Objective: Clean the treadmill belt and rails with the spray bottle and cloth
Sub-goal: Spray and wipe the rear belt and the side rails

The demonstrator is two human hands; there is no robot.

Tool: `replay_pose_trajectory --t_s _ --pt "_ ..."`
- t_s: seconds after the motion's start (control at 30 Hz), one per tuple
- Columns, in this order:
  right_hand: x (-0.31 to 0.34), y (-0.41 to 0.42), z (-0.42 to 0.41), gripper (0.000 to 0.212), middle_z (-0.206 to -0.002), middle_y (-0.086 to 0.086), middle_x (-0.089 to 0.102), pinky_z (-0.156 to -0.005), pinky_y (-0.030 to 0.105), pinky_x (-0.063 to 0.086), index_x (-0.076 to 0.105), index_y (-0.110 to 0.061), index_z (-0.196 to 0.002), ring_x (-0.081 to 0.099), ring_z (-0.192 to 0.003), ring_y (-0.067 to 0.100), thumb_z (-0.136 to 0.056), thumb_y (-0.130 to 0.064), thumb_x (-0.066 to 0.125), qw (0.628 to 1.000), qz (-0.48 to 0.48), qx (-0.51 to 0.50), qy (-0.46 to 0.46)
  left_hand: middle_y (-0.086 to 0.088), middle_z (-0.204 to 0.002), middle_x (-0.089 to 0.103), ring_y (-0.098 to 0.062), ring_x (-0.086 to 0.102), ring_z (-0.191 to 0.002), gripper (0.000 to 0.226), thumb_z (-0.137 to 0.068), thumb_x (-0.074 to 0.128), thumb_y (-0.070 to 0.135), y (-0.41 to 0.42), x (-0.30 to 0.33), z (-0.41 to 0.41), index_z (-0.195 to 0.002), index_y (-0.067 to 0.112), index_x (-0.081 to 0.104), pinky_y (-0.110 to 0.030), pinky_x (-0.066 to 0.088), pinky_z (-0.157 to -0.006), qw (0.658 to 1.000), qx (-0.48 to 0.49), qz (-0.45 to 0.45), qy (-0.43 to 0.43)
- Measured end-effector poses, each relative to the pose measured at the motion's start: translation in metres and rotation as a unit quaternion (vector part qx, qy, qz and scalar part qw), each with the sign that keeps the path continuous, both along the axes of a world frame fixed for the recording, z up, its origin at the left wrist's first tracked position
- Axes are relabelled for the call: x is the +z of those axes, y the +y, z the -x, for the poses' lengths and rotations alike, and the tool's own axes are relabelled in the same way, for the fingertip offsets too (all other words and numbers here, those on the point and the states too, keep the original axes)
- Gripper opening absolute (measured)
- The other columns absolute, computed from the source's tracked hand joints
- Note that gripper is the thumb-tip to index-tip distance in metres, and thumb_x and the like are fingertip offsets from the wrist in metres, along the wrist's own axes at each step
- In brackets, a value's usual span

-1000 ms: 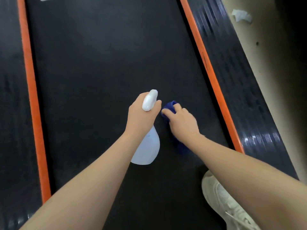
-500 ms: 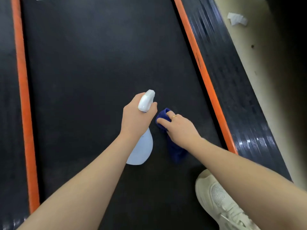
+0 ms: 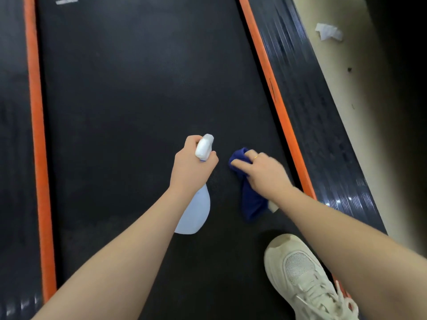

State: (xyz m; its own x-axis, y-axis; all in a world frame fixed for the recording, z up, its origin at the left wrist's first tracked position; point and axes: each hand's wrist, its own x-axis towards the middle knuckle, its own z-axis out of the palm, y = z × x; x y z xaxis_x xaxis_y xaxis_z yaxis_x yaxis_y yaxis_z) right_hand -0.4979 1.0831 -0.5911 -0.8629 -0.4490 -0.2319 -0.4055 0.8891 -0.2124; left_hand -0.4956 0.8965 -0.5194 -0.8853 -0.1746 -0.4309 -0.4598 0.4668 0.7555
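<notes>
The black treadmill belt (image 3: 138,107) runs away from me between two orange strips. My left hand (image 3: 190,168) grips the neck of a white spray bottle (image 3: 196,213), its nozzle pointing forward above the belt's middle. Just to its right, my right hand (image 3: 263,174) holds a dark blue cloth (image 3: 250,202) down on the belt, fingers curled over its front end. The cloth trails back under my wrist. The right rail (image 3: 323,125) is ribbed black plastic beyond the right orange strip (image 3: 275,98).
My white sneaker (image 3: 305,278) stands on the belt's right side near the bottom edge. The left orange strip (image 3: 38,135) and left rail (image 3: 13,135) border the belt. A crumpled white paper (image 3: 328,32) lies on the beige floor at the top right.
My right hand and the cloth have slid rightwards, away from the spray bottle, opening a gap between the two hands. The left hand holds the bottle in much the same place.
</notes>
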Motion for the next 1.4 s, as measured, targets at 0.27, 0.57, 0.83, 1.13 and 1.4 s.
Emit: replay_pose_trajectory --t_s 0.27,0.57,0.83,1.13,1.4 --pt "0.008 0.0 -0.02 0.05 -0.138 0.012 0.036 -0.071 0.039 0.041 0.038 -0.021 -0.138 0.052 -0.1 0.036 -0.09 -0.016 0.048 0.962 -0.03 -0.27 -0.027 0.015 -0.09 0.054 -0.01 0.056 -0.085 0.029 -0.088 0.058 0.023 0.01 -0.005 -0.007 -0.115 0.023 0.049 -0.033 0.05 -0.073 0.998 -0.046 0.028 0.017" --pt "0.002 -0.03 -0.01 0.045 -0.14 0.008 0.03 -0.067 0.032 0.036 0.037 -0.029 -0.136 0.049 -0.09 0.025 -0.094 -0.015 0.043 0.971 -0.03 -0.227 -0.07 0.006 -0.096 0.055 -0.007 0.052 -0.08 0.023 -0.086 0.055 0.014 -0.032 -0.013 -0.024 -0.107 0.017 0.047 -0.022 0.04 -0.061 0.997 0.039 0.028 -0.066" --pt "0.006 -0.097 -0.051 0.048 -0.135 0.009 0.034 -0.063 0.035 0.034 0.035 -0.028 -0.138 0.052 -0.097 0.03 -0.092 -0.017 0.046 0.991 -0.001 0.068 -0.115 0.012 -0.092 0.054 -0.005 0.053 -0.082 0.023 -0.085 0.057 0.013 -0.075 -0.011 -0.077 -0.105 0.015 0.049 -0.02 0.04 -0.064 0.988 0.15 0.017 -0.042" --pt "0.025 -0.148 -0.06 0.054 -0.137 0.003 0.031 -0.069 0.033 0.041 0.032 -0.027 -0.141 0.051 -0.098 0.026 -0.091 -0.012 0.046 0.981 -0.056 0.115 -0.146 0.006 -0.096 0.058 -0.005 0.053 -0.081 0.029 -0.081 0.058 0.007 -0.142 0.0 -0.16 -0.106 0.019 0.049 -0.021 0.039 -0.061 0.953 0.293 0.037 -0.063" --pt "0.052 -0.241 -0.076 0.045 -0.138 -0.003 0.034 -0.077 0.033 0.044 0.042 -0.032 -0.135 0.053 -0.102 0.025 -0.093 -0.017 0.047 0.967 0.049 0.195 -0.155 0.006 -0.081 0.052 -0.014 0.053 -0.072 0.02 -0.085 0.056 0.016 -0.175 -0.006 -0.195 -0.103 0.016 0.045 -0.033 0.043 -0.063 0.905 0.413 0.083 -0.048"
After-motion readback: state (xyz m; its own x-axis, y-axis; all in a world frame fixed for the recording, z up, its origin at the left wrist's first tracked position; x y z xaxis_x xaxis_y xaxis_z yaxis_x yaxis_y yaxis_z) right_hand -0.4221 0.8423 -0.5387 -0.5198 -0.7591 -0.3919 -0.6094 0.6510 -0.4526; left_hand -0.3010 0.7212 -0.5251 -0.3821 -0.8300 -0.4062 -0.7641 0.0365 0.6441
